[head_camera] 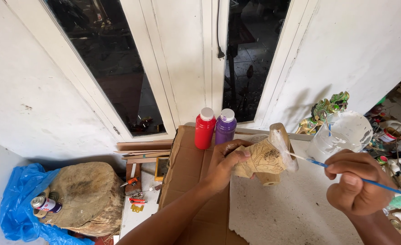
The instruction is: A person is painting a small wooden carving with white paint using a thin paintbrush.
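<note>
While left hand (225,164) grips carved wood (260,159), right hand (355,182) pinches paintbrush (316,162), red bottle (205,129), purple bottle (226,126) behind

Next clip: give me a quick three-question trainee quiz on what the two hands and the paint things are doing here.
1. True or false: the left hand holds the carved wooden figure above the cardboard sheet.
2. What does the right hand hold? A) a spray can B) a thin blue-handled brush C) a chisel
3. Which bottle stands nearer the left edge of the picture, the red bottle or the purple bottle?

Key: 1 true. 2 B; its tip reaches the figure's pale painted part. 3 the red bottle; the two stand side by side before the white door frame.
</note>
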